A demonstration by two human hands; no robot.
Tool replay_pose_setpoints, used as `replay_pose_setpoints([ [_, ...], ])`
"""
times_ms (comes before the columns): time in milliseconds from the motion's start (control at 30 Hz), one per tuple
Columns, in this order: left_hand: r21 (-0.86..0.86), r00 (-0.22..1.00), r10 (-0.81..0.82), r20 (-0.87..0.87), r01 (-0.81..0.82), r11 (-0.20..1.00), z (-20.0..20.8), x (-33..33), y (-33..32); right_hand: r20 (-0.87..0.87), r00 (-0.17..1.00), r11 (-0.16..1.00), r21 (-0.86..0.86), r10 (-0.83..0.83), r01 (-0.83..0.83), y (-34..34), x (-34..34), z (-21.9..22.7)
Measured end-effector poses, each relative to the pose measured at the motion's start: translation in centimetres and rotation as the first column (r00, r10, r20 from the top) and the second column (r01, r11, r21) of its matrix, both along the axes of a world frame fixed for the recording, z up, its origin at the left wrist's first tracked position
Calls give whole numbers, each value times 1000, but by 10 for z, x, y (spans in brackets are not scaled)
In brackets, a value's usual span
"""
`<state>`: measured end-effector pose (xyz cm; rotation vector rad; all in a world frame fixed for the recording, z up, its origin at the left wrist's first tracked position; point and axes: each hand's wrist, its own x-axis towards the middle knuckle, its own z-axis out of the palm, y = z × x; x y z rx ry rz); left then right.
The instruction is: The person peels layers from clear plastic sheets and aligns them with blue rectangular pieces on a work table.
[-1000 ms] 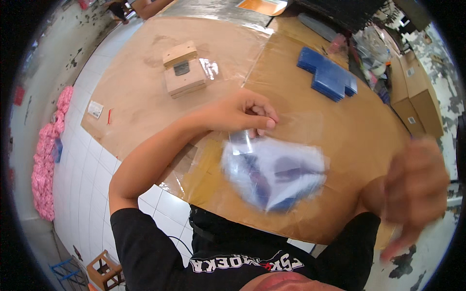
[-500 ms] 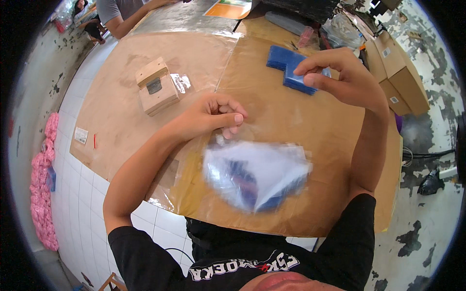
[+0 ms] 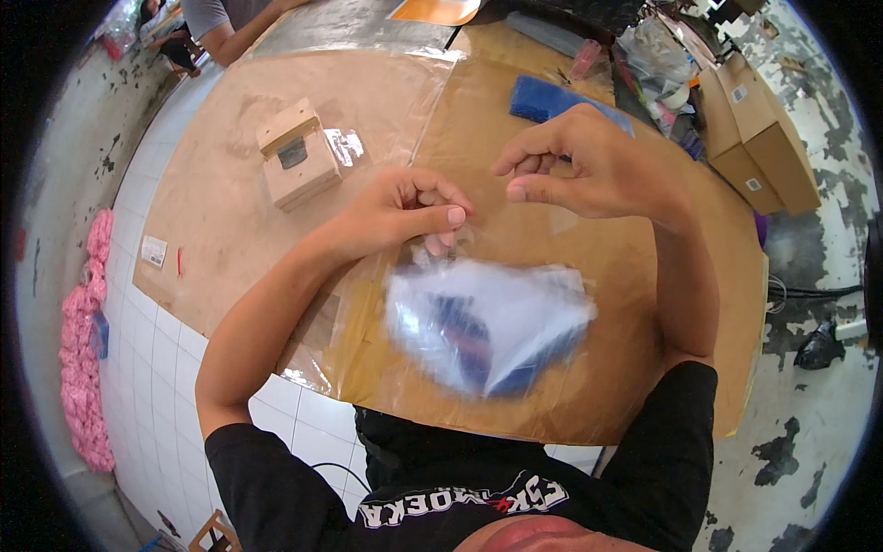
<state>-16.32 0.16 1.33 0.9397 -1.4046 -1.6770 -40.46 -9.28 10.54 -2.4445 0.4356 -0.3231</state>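
Observation:
My left hand (image 3: 409, 213) is closed, thumb against curled fingers, at the upper left corner of a clear plastic bag (image 3: 552, 283). White and blue contents show through the bag, which looks blurred. To the right, my right hand (image 3: 584, 170) has its thumb and bent fingers apart, with nothing visible between them. A stack of flat blue pieces (image 3: 538, 97) lies behind my right hand, partly hidden by it.
A wooden block fixture (image 3: 303, 170) with a dark inset sits left on the brown-covered table (image 3: 216, 207). Cardboard boxes (image 3: 777, 147) stand at the right wall. A person's arm (image 3: 244, 39) rests at the far left edge. Pink bundles (image 3: 85, 368) lie on the floor.
My right hand has moved left and slightly nearer, from over the blue stack toward my left hand. My left hand and the bag have barely moved.

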Motion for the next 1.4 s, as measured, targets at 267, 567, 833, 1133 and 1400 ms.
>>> replay_pose_setpoints([
  [267, -2, 1000, -27, -15, 27, 1000, 1, 0, 0, 44, 999, 992, -121, 28, -23, -8, -5, 3],
  [567, -27, 1000, -18, -8, 17, 999, -2, -2, -1, 58, 996, 996, -57, -66, 69, -17, -9, -1],
  [833, -21, 1000, -13, -20, 12, 1000, -2, -3, -2, -38, 998, 999, -26, -41, 40, -11, -5, 5],
  [1133, 9, 1000, 0, 26, 0, 1000, 1, -2, 1, 3, 1000, 989, -144, -20, 20, -4, 2, -1],
  [1400, -40, 1000, -25, 9, 25, 999, -5, 1, -1, 49, 996, 972, -222, -72, 81, -3, 4, 4],
])
